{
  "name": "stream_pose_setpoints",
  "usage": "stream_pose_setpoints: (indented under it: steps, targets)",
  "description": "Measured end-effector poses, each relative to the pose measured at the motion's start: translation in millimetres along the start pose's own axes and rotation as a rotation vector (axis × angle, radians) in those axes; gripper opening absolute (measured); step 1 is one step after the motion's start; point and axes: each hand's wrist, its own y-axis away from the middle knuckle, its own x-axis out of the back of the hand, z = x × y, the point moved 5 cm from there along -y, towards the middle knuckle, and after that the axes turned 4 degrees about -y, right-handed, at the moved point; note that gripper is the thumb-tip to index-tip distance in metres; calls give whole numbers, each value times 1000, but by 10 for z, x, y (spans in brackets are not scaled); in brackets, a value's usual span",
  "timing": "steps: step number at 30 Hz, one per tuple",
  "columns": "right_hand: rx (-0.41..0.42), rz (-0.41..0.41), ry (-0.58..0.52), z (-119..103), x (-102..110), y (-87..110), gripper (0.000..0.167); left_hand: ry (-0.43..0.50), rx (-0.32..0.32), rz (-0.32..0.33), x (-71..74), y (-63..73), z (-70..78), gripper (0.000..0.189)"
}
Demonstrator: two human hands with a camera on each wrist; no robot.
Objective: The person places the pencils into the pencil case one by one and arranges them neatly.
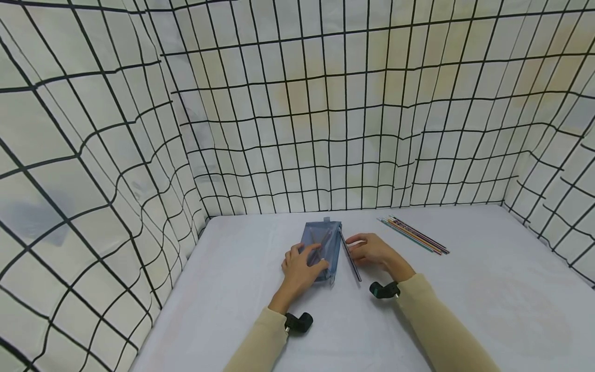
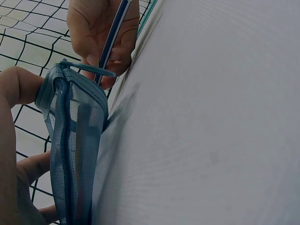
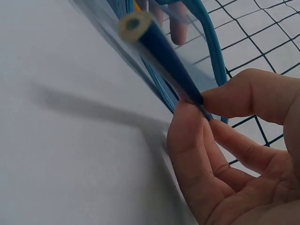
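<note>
A translucent blue mesh zip pouch (image 1: 332, 253) lies on the table, with slender items showing faintly through it. My left hand (image 1: 299, 266) holds it from above, thumb near its right side and fingers spread across to its left edge. Along the pouch's right side, my right hand (image 1: 372, 250) pinches a dark blue pencil (image 3: 171, 61) with a pale stripe between thumb and fingertips. The pencil's flat wooden end points at the right wrist camera. In the left wrist view the pencil's far part passes behind the pouch's zip edge (image 2: 65, 112).
Several coloured pencils (image 1: 413, 235) lie in a loose bundle on the white table (image 1: 488, 289), to the right and farther back. White walls with black netting (image 1: 325, 129) close off the back and sides of the table.
</note>
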Motion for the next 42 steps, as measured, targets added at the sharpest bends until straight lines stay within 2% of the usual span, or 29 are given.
stream_pose_setpoints:
  steps: [19, 25, 42]
  targets:
    - [-87, 33, 31, -55, -126, -43, 40, -4, -2, 0, 10, -10, -10, 57]
    - [-120, 53, 78, -94, -142, -89, 40, 0, -2, -5, 3, -11, -8, 58]
    - [-114, 48, 40, -181, -299, -197, 43, -20, 5, -10, 1, -12, -14, 60]
